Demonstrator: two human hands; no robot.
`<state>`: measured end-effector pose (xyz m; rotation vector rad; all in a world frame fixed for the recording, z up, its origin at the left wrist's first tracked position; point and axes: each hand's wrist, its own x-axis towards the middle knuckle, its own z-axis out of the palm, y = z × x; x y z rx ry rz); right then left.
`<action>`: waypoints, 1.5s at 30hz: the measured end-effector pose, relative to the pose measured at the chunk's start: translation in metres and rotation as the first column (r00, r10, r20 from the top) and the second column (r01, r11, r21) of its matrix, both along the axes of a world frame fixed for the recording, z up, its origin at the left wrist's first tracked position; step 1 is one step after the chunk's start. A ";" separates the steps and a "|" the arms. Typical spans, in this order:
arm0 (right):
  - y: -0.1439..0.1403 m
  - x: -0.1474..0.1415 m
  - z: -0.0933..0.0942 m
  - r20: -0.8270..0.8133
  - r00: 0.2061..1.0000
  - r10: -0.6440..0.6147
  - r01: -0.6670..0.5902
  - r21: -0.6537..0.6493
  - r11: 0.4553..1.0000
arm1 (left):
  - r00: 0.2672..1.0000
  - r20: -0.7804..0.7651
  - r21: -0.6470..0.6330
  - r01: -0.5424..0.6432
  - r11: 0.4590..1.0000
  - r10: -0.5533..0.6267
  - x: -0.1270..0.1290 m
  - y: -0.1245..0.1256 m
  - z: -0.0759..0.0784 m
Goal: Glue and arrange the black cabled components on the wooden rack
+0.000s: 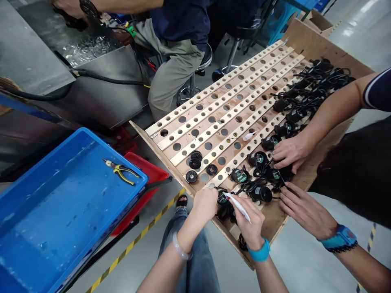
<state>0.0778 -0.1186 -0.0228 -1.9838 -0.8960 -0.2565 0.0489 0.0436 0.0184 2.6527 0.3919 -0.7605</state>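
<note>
The right hand (pixel 251 221) grips a white tube (pixel 238 204), its long axis pointing toward ten o'clock at a small black pump (pixel 222 198). The left hand (pixel 205 203), closed on that pump, is nearer, at the wooden board's (pixel 275 215) near edge.

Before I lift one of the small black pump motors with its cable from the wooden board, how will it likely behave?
The pump motor looks rounded, so it may roll if pushed. Its thin black cable lies in loose curls, so it is probably floppy and may snag the neighbouring motors, whose cables tangle with it.
</note>
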 end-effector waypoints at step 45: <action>0.055 -0.102 0.058 -0.497 -0.324 0.805 0.934 -0.033 0.356 | 0.746 0.350 -0.802 -0.074 0.593 0.567 -0.124 -0.005 0.022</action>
